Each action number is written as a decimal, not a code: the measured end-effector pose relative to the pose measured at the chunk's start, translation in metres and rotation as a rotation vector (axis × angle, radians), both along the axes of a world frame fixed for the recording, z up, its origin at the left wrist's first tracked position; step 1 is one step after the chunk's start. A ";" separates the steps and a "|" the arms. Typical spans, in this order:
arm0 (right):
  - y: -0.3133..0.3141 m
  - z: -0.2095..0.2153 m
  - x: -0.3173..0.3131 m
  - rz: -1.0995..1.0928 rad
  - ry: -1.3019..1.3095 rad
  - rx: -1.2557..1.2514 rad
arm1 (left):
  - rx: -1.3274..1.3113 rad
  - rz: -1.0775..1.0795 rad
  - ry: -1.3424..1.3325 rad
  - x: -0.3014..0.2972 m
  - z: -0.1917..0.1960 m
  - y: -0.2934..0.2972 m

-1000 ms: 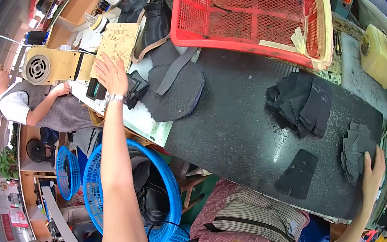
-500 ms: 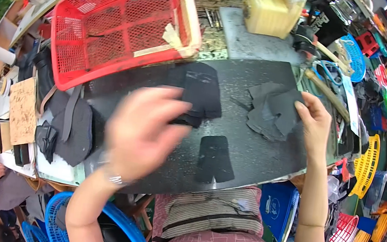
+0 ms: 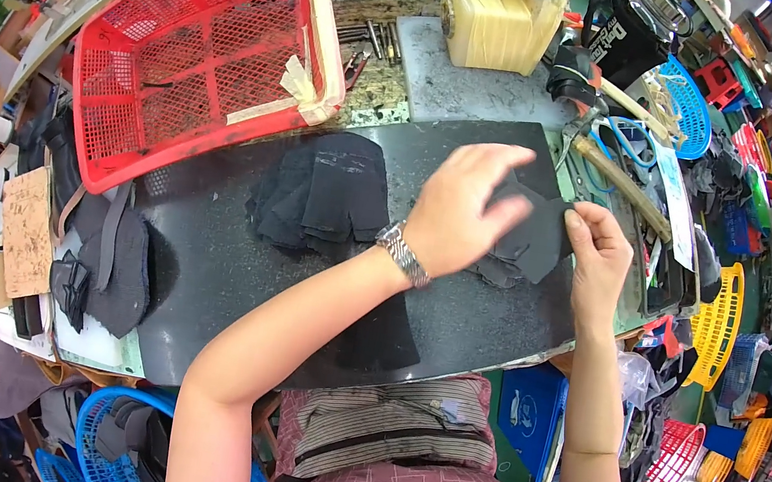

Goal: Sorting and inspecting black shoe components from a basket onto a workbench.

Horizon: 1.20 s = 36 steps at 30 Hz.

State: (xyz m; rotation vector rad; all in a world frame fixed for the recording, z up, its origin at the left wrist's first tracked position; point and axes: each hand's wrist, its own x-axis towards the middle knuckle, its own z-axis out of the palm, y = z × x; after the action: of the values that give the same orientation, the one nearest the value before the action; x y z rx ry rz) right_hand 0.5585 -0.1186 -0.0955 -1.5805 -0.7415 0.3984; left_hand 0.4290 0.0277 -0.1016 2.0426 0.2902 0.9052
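Dark fabric pieces point(image 3: 531, 232) lie on the black mat point(image 3: 230, 267); the right hand point(image 3: 595, 259) pinches their edge, the left hand point(image 3: 467, 208) lies over them, fingers spread. Peel one layer slowly, pinning the rest flat.

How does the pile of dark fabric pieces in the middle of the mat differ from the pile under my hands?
The middle pile lies untouched, left of both hands; the right pile sits at the mat's right edge, with the left hand over it and the right hand pinching its edge. The middle pile shows fully; the right pile is partly hidden. Both are dark cut pieces on the black mat.
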 end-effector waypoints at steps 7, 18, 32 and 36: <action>0.022 0.002 -0.003 0.309 0.713 -0.017 | 0.389 0.151 -0.202 -0.018 0.005 -0.011; 0.014 0.019 -0.061 0.545 -0.007 -0.216 | -0.326 -0.011 0.263 -0.137 0.009 -0.028; -0.002 -0.026 -0.126 0.573 0.232 -0.471 | -0.656 0.228 0.462 -0.181 -0.026 -0.058; 0.001 -0.026 -0.125 0.575 0.142 -0.552 | -0.553 0.226 0.578 -0.174 -0.024 -0.055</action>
State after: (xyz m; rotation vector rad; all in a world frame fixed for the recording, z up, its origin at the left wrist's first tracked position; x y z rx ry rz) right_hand 0.4338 -0.1178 -0.1212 -1.7983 -1.0287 1.2066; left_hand 0.2549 -0.0273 -0.1252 1.7172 0.9846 0.2807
